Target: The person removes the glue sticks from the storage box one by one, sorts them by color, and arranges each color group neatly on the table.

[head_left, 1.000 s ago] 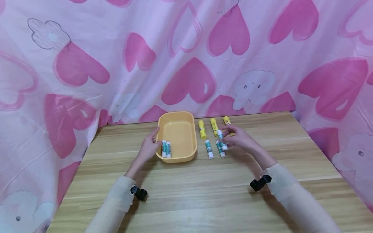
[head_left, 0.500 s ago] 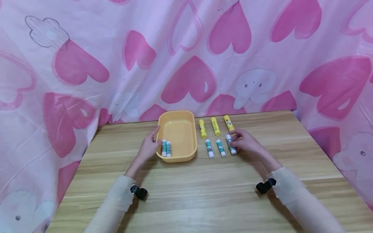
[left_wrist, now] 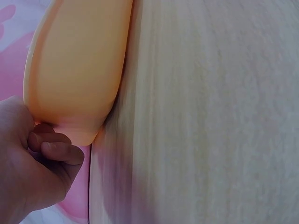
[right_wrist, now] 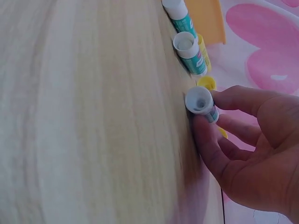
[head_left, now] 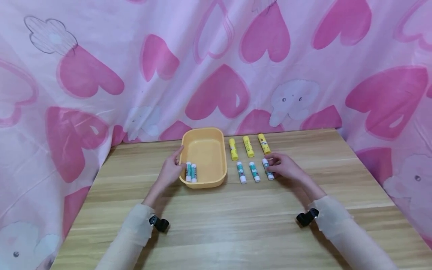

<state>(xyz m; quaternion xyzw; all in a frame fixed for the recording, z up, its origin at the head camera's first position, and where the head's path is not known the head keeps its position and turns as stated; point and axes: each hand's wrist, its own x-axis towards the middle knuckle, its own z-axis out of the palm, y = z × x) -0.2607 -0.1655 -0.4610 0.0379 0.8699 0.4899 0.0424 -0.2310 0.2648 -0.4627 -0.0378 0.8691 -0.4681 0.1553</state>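
Observation:
My right hand (head_left: 285, 165) pinches a white-and-green glue stick (head_left: 270, 176) between thumb and fingers, at the right end of a row. In the right wrist view its white end (right_wrist: 199, 101) faces the camera, low over the wood. To its left lie two matching glue sticks (head_left: 254, 172). My left hand (head_left: 170, 169) grips the left wall of a yellow plastic bin (head_left: 209, 184), with the thumb over the rim. In the left wrist view the fingers (left_wrist: 62, 152) curl against the bin's outside. Two green-labelled glue sticks (head_left: 194, 173) lie inside, in its near left corner.
Behind the green row, three yellow glue sticks (head_left: 248, 146) lie side by side on the wooden table (head_left: 229, 225). A pink heart-patterned cloth (head_left: 216, 93) hangs along the table's back edge. Each wrist bears a small black camera (head_left: 307, 217).
My right hand has carried the glue stick rightward from above the middle green one, lowering it at the row's right end. My left hand has stayed on the bin.

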